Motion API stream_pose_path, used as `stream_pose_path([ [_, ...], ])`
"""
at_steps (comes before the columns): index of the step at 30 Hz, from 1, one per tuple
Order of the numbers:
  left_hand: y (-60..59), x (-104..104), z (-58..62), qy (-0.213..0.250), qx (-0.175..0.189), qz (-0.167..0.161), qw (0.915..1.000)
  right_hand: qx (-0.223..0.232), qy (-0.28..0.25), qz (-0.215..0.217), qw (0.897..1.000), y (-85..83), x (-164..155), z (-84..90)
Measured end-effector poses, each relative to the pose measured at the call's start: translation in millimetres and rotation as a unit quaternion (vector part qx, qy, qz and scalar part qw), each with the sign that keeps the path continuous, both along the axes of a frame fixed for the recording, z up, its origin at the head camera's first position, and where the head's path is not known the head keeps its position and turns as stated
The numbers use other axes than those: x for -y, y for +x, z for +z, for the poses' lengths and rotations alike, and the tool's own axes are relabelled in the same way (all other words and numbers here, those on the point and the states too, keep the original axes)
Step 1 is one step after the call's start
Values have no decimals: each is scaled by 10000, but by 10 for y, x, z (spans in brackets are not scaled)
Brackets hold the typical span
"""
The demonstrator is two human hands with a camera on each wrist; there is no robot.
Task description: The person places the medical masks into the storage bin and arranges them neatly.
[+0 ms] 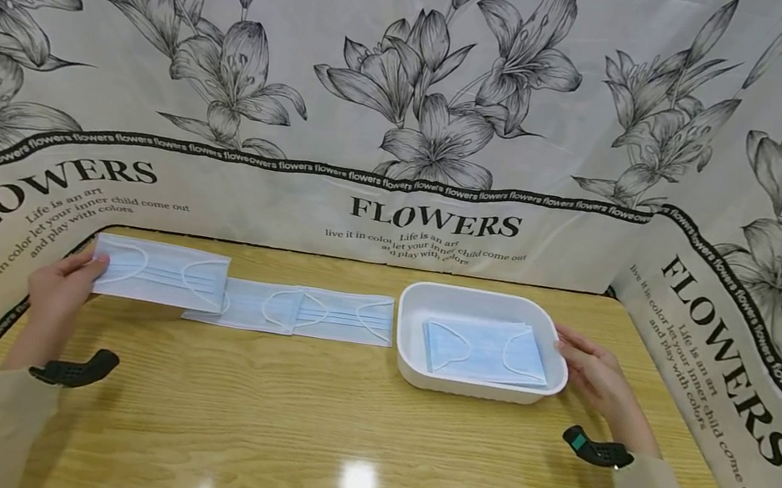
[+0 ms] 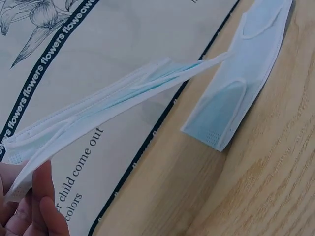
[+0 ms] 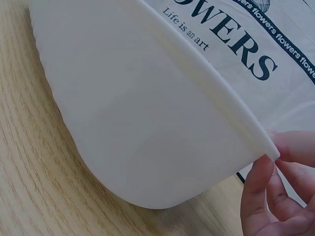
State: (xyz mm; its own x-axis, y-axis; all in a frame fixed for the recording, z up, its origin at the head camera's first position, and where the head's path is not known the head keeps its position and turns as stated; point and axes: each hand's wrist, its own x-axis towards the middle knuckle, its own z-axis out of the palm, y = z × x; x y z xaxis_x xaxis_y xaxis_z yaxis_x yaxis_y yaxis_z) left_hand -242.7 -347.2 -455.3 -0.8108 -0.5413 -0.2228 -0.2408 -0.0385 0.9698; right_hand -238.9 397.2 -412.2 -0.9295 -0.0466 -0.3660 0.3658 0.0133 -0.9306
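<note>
My left hand (image 1: 61, 287) pinches a light-blue face mask (image 1: 159, 270) by its left end. In the left wrist view that face mask (image 2: 118, 101) is seen nearly edge-on, raised above the table, its far end over another mask (image 2: 216, 98). Two more face masks, a nearer one (image 1: 259, 317) and one to its right (image 1: 345, 317), lie overlapping in a row on the table. Further right stands a white plastic tray (image 1: 468, 386) with face masks (image 1: 484, 351) lying inside. My right hand (image 1: 595, 376) grips the tray's right rim between thumb and fingers (image 3: 257, 182).
The wooden table (image 1: 272, 429) runs up to a white cloth backdrop (image 1: 254, 198) with printed flowers, which encloses the back and both sides. Black bands sit on the left wrist (image 1: 75, 370) and right wrist (image 1: 597, 449).
</note>
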Motion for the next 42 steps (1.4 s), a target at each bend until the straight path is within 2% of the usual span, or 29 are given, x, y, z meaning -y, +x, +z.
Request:
stream_pose_path([
  [1, 19, -53, 50, -55, 25, -41, 10000, -2, -32, -10, 10000, -1, -2, -3],
  [7, 163, -436, 440, 584, -19, -240, 9980, -15, -271, -19, 9996, 1, -3, -11],
  [10, 192, -546, 538, 751, 14, -314, 9967, -14, -298, -24, 9996, -3, -5, -16],
  [12, 179, -575, 537, 630, 74, -416, 9971, -15, -289, -21, 9996, -6, -7, -19],
  [14, 141, -567, 484, 518, 132, -539, 9971, -13, -279, -19, 9996, -8, -7, -22],
  [17, 65, -502, 333, 490, 126, -816, 9954, -17, -276, -8, 9996, -8, -4, -20],
  [19, -14, -427, 187, 584, 84, -1025, 9930, -24, -273, 2, 9996, -5, -3, -16],
  [20, -35, -439, 177, 603, 121, -1064, 9924, -30, -275, 5, 9996, -4, -3, -15],
  [21, -91, -396, 75, 669, 20, -1062, 9921, -28, -264, 3, 9996, -3, -3, -12],
  [24, -12, -605, 277, 659, 4, -1118, 9915, -28, -226, 18, 9997, -6, -1, -12],
  [26, 85, -800, 499, 599, 82, -1165, 9913, -26, -202, 20, 9998, -6, -1, -12],
  [27, 120, -858, 552, 595, 14, -1221, 9907, -26, -189, 25, 9998, -6, -2, -11],
  [28, 194, -976, 702, 571, 86, -1305, 9898, -28, -189, 35, 9998, -5, 0, -11],
  [33, 175, -1106, 696, 710, 111, -1462, 9866, -22, -225, 3, 9997, 4, -3, 2],
  [39, 151, -1276, 670, 820, 369, -1416, 9858, -16, -102, 7, 9999, 9, 4, 11],
  [42, 155, -1353, 672, 781, 409, -1582, 9835, -52, -172, 35, 9998, 16, 4, 10],
])
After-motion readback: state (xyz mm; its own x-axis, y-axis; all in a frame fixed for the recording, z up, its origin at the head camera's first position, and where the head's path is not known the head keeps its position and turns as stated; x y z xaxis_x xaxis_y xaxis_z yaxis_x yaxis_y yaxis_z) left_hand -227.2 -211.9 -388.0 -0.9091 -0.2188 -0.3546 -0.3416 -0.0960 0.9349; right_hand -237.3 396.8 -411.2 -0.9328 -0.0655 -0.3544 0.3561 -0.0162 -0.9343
